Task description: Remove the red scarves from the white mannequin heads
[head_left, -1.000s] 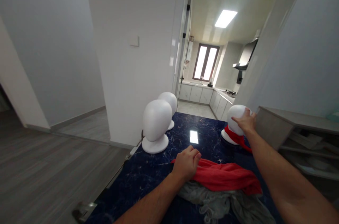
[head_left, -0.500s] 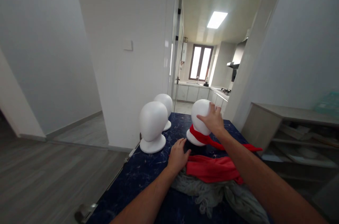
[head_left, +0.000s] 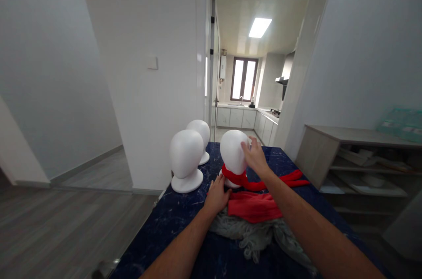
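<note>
Head view: mannequin head (head_left: 232, 150) w/ red scarf (head_left: 263, 182), mid table (head_left: 184, 222).
R hand (head_left: 254, 158) open, palm on its right side. L hand (head_left: 216, 196) flat, fingers spread, on grey cloth (head_left: 253, 237) near its base; two bare heads (head_left: 186, 158) left.

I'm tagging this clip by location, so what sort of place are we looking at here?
Most likely a home, in a room beside the kitchen. Through the doorway stand white kitchen cabinets under a dark-framed window, with a range hood on the wall. The dark blue marble-patterned table in front carries white foam mannequin heads.
</note>
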Action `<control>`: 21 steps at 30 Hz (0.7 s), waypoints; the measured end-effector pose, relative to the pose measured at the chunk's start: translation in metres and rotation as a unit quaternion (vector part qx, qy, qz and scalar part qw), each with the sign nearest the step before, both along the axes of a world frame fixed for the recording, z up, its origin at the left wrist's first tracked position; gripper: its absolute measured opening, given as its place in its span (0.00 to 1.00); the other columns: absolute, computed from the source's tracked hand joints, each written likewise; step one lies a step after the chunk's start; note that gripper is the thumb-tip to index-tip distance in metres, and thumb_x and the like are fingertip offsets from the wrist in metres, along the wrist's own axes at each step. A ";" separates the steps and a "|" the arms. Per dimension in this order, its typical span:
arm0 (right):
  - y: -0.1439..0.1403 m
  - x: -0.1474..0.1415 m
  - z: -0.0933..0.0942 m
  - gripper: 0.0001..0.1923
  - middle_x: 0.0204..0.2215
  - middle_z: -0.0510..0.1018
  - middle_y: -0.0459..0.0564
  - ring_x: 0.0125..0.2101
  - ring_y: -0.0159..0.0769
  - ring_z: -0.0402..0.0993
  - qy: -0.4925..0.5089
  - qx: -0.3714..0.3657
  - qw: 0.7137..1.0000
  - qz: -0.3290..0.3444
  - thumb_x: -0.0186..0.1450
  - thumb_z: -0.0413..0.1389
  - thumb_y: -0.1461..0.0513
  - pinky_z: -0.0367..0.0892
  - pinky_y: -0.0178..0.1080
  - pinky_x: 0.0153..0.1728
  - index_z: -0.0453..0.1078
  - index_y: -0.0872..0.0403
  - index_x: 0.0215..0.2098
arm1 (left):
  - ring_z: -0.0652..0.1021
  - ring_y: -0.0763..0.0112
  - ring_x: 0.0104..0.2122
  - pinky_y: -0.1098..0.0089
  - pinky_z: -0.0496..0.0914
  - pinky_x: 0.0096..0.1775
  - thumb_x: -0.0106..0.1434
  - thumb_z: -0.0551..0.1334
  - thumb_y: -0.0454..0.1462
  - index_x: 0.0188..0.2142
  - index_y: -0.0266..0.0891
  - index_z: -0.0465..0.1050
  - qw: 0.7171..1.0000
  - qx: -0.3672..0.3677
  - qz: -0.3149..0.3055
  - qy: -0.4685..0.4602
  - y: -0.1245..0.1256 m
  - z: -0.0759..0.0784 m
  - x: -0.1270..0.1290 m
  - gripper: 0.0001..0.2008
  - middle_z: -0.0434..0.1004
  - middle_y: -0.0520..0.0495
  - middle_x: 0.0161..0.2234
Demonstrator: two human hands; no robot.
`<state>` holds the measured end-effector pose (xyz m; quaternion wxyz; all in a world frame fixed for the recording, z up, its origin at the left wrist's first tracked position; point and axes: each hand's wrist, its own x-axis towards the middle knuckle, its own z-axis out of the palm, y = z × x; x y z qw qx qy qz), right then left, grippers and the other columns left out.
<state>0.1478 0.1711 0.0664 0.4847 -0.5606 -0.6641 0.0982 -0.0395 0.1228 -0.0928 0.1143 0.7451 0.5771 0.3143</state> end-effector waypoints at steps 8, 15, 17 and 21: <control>-0.017 0.052 -0.086 0.09 0.25 0.79 0.46 0.29 0.37 0.77 0.026 -0.164 0.981 0.104 0.56 0.64 0.62 0.72 0.37 0.34 0.75 0.54 0.35 | 0.55 0.58 0.71 0.52 0.49 0.69 0.65 0.58 0.35 0.71 0.38 0.51 1.000 0.011 0.000 -0.003 0.008 -0.010 0.001 0.36 0.53 0.40 0.72; -0.009 0.015 -0.106 0.20 0.34 0.83 0.49 0.38 0.43 0.79 0.041 -0.150 0.976 0.152 0.52 0.66 0.63 0.73 0.41 0.41 0.76 0.51 0.44 | 0.55 0.61 0.71 0.52 0.48 0.70 0.65 0.56 0.34 0.72 0.40 0.51 1.000 -0.003 -0.009 -0.019 0.005 -0.003 -0.001 0.35 0.52 0.43 0.72; -0.007 0.009 -0.104 0.19 0.34 0.83 0.49 0.41 0.46 0.78 0.048 -0.145 0.976 0.157 0.52 0.65 0.62 0.73 0.43 0.43 0.77 0.51 0.43 | 0.55 0.61 0.71 0.52 0.49 0.69 0.65 0.56 0.34 0.72 0.41 0.51 1.000 -0.005 -0.009 -0.014 0.005 -0.002 -0.002 0.36 0.51 0.44 0.73; -0.007 0.017 -0.097 0.15 0.30 0.82 0.50 0.37 0.46 0.78 0.060 -0.158 0.969 0.181 0.54 0.64 0.58 0.73 0.44 0.42 0.78 0.53 0.39 | 0.55 0.61 0.71 0.53 0.49 0.69 0.66 0.55 0.34 0.72 0.39 0.50 1.000 -0.015 -0.003 0.006 0.005 -0.003 -0.002 0.36 0.51 0.43 0.72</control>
